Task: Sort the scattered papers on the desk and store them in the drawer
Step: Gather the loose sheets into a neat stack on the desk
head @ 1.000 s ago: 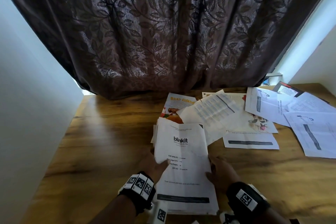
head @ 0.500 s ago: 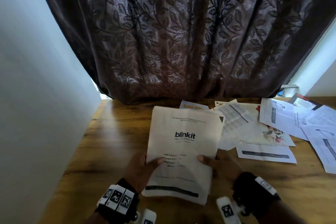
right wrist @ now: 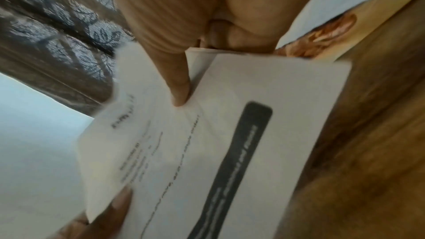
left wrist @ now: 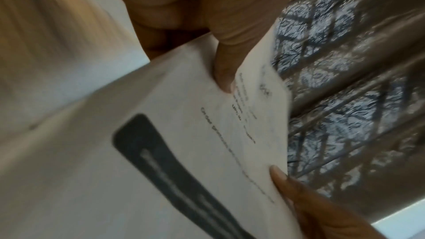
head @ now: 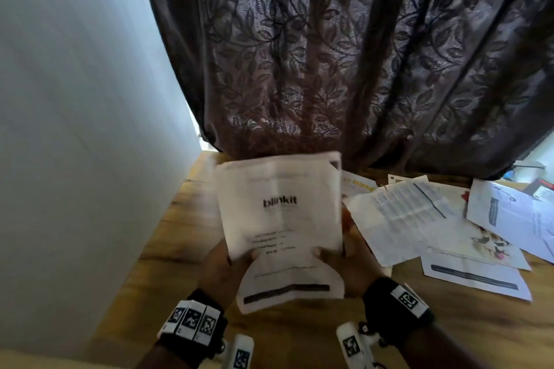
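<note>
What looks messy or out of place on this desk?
Loose papers lie scattered askew over the right side of the wooden desk, overlapping at odd angles. The blinkit sheet, pinched by the left hand and right hand, is creased and bowed.

One readable word: "blinkit"

The white sheet (head: 278, 219) carries "blinkit" in bold dark lowercase near its upper middle. Its smaller lines lower down and the text on its dark bar are too blurred to read, as is the print on the papers (head: 419, 219) beside it.
</note>
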